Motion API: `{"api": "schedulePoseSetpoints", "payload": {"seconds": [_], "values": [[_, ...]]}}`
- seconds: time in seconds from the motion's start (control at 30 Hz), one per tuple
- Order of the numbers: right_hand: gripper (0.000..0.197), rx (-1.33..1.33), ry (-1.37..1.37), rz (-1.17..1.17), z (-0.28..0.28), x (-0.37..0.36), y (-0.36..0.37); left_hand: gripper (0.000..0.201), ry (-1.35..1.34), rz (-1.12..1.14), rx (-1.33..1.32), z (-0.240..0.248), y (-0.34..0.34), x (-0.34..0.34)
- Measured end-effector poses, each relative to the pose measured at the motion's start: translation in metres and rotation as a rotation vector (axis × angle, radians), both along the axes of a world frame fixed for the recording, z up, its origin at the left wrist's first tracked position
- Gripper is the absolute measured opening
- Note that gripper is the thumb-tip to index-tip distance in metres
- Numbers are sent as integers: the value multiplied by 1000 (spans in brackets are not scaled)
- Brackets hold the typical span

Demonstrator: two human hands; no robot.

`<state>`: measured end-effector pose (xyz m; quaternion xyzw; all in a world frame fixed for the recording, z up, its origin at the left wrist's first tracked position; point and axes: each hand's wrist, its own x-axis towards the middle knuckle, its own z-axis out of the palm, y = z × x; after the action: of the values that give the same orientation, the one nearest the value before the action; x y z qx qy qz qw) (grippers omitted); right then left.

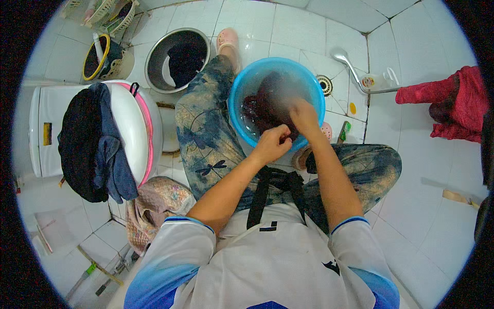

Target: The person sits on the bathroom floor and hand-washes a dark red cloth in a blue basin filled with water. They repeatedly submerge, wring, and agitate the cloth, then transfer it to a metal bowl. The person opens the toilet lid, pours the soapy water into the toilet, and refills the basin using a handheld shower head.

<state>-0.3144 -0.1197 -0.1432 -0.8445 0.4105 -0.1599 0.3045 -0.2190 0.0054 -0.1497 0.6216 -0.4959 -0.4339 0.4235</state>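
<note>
Bright blue basin, dark maroon cloth, dragonfly-patterned blue-and-beige trousers

Site recorded as a bathroom: white toilet at left, round drain set in white floor tiles, tiled wall, apparent shower head at right.

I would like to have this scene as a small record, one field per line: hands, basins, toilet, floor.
Left hand: fingers curled, over near side of blue basin; grip unclear
Right hand: in blue basin, at dark red cloth; fingertips blurred
Metal basin: black cloth inside
Toilet: black garment and blue-grey garment draped over it
Floor: round drain and green brush, right of blue basin
</note>
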Motion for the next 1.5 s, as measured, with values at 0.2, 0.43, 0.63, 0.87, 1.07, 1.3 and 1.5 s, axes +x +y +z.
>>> {"api": "schedulePoseSetpoints", "payload": {"seconds": [0.2, 0.43, 0.63, 0.87, 1.07, 1.3, 1.5], "values": [[25, -188, 727, 842, -67, 15, -12, 20, -41, -183, 34, -8, 12, -11], [21, -310, 46, 311, -13, -11, -65, 25, 21, 73, 115, 1, 6, 6], [16, -2, -227, 13, 63, -19, -63, 24, 119, 204, 81, 22, 2, 22], [4, 68, -589, -88, 128, -18, -72, 14, 427, 195, -85, 102, -33, 59], [8, -123, -810, -129, 184, -19, -73, 16, 721, 202, -269, 177, -58, 55], [7, 159, -935, -27, 213, -25, -72, 26, 895, 124, -339, 216, -65, 62], [12, 362, -695, -9, 196, -38, -64, 23, 1009, 111, -290, 195, -71, 69]]}}
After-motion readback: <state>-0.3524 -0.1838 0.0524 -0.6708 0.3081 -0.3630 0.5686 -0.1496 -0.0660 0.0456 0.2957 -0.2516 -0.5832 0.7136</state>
